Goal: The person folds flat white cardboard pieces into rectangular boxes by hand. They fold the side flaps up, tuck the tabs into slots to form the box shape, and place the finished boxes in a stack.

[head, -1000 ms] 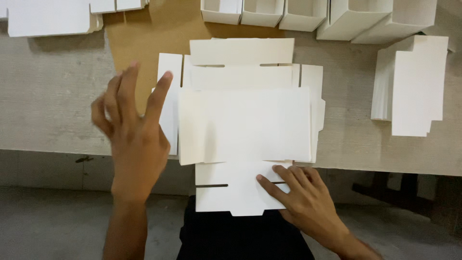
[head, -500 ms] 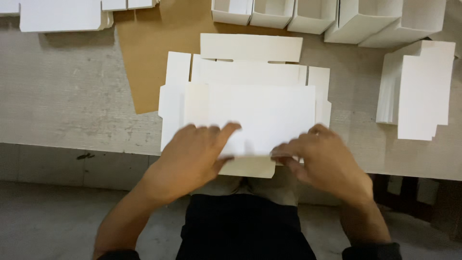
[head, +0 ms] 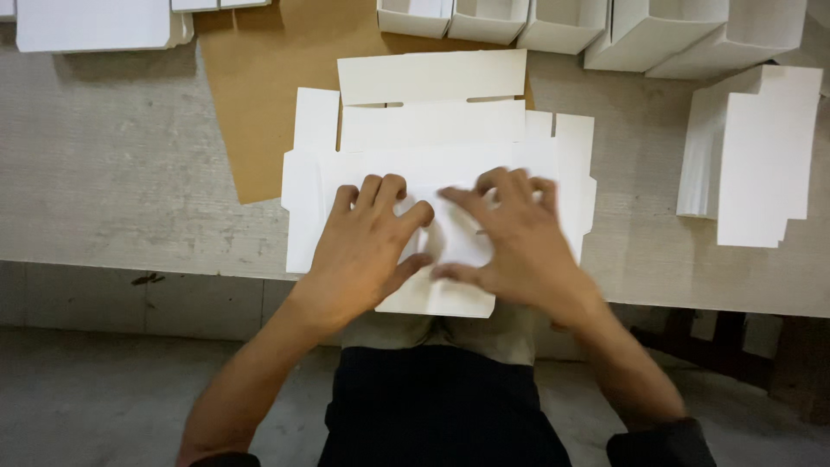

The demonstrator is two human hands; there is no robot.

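White card lies flat under both palms: my left hand (head: 367, 238) and right hand (head: 510, 238) press spread, open fingers on the blank (head: 432, 156), clamping nothing, to keep its near flap creased. The blank sits at the table (head: 112, 199) edge, partly on brown paper (head: 259, 95). Half a second ago my hands pressed nearer its near edge.

Bare forearms, dark sleeve cuffs near elbows, dark trousers, khaki shirt hem.
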